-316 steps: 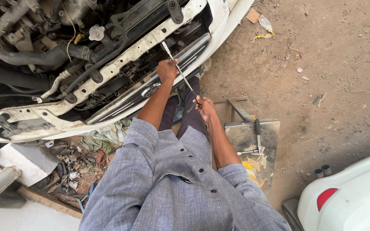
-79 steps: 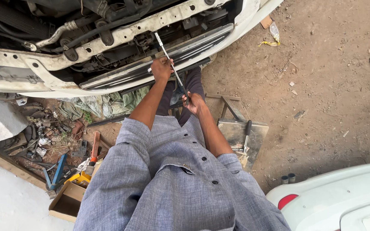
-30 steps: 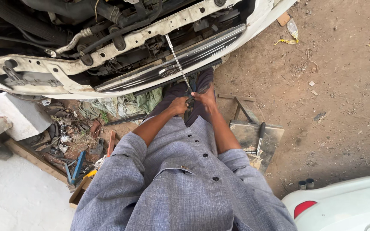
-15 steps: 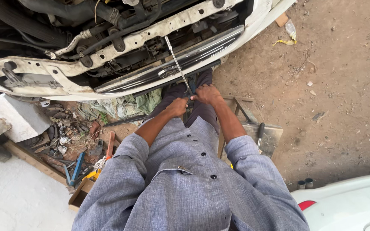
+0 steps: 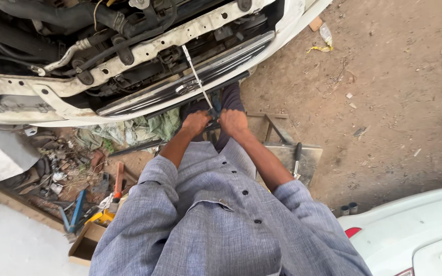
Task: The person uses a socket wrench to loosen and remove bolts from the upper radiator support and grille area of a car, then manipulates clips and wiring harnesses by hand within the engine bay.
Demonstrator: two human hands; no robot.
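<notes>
Here, both hands [image 5: 215, 121] on long screwdriver [image 5: 197, 77]

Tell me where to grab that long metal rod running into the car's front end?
Grip the long metal rod at its near, lower end, coming from the person's side. There both the left hand and right hand already close on it. The far tip sits at the white front crossmember, crowded by hoses, and the thin shaft offers less purchase.

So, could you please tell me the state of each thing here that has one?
Left hand: closed on the long screwdriver's handle end.
Right hand: closed on the same end.
Long screwdriver: tilted, tip at the car's front.
Car front: opened up, hoses exposed.
Tool on metal stand: lying unused.
</notes>
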